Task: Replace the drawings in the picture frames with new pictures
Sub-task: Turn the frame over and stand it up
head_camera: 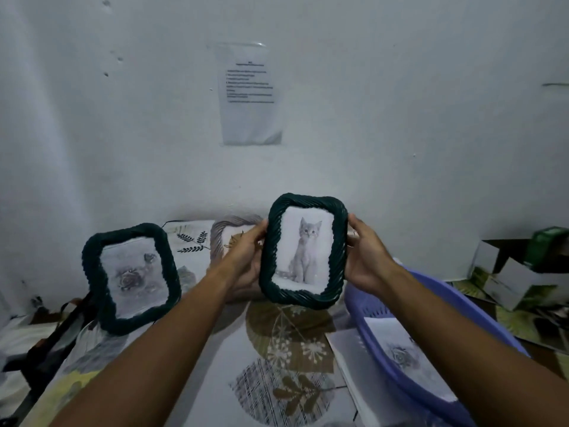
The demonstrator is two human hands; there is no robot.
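Two hands hold a dark green frame (303, 251) upright in the air, a cat picture (304, 251) facing the viewer. Most fingers are hidden behind it. The left hand (246, 257) grips its left edge, the right hand (366, 254) its right edge, both arms outstretched. A second frame (131, 278) with a blurry rose drawing (132, 277) stands to the left.

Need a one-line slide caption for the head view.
Both hands, left hand and right hand, hold up a dark green frame showing a kitten picture; a second frame stands at left.
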